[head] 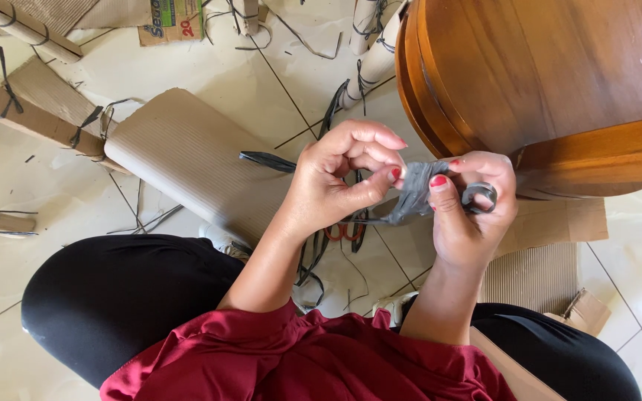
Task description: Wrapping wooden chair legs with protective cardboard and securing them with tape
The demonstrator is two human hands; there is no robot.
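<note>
Both hands are gripping grey tape [414, 191]; left hand [339, 182] is pinching one end. Right hand [469, 212] is holding the roll [478, 197]; keep tension even.

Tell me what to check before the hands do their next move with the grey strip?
1. Left hand has the grey strip pinched between thumb and fingers: ok.
2. Right hand holds the other end, thumb pressed on the strip: ok.
3. The strip's end is curled into a small loop at the right fingers: ok.
4. Strip runs flat, without twists, between the hands: cannot tell, it looks bunched.
5. Hands are apart from the wooden furniture edge: not ok, the right hand is right against it.
6. Scissors with orange handles lie within reach on the floor below the hands: ok.
</note>
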